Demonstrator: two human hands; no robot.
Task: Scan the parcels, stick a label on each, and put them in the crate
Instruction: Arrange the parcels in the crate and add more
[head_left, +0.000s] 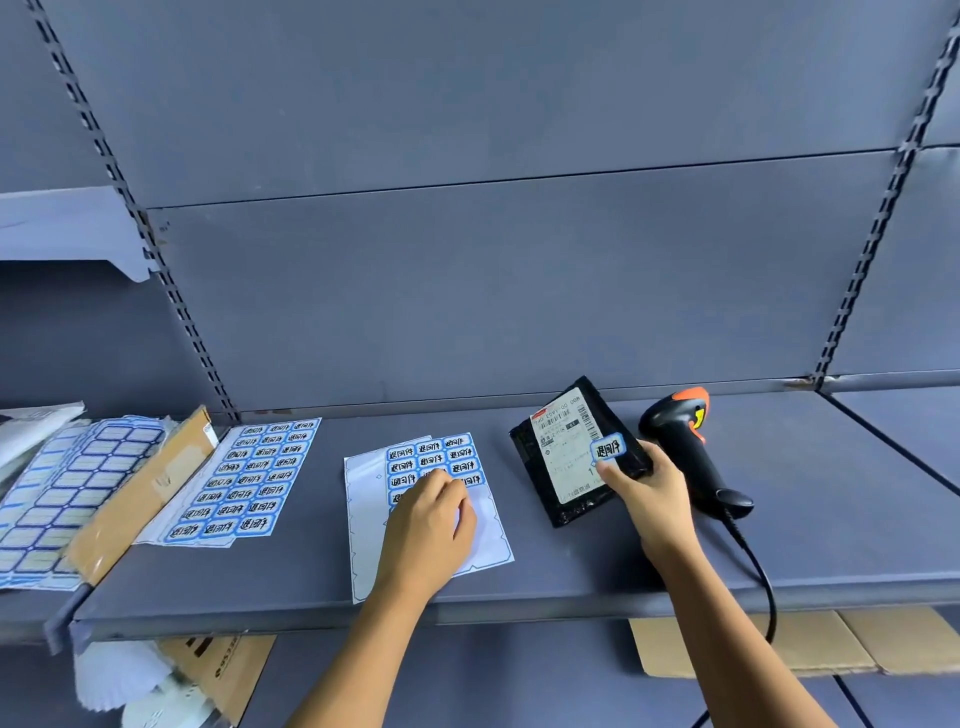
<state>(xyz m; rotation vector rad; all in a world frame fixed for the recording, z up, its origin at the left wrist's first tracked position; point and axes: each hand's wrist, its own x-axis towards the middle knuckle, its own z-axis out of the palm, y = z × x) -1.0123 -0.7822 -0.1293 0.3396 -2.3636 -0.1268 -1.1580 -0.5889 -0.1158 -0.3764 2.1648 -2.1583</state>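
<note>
A small black parcel (563, 499) with a white shipping slip lies tilted on the grey shelf (571, 561). A blue-edged label (608, 448) sits on its right part. My right hand (652, 493) grips the parcel's right edge, thumb on the slip just below the label. My left hand (428, 525) rests flat on a partly used sheet of labels (431, 462), fingers over its lower rows. A black and orange barcode scanner (685, 441) lies just right of the parcel, its cable running off the shelf's front edge. No crate is in view.
A full sheet of labels (244, 478) lies left of the used one. Further left are blank blue label sheets (62, 493) and a brown cardboard piece (145, 488). Flattened cardboard (753, 644) and white paper (119, 675) lie on the lower shelf.
</note>
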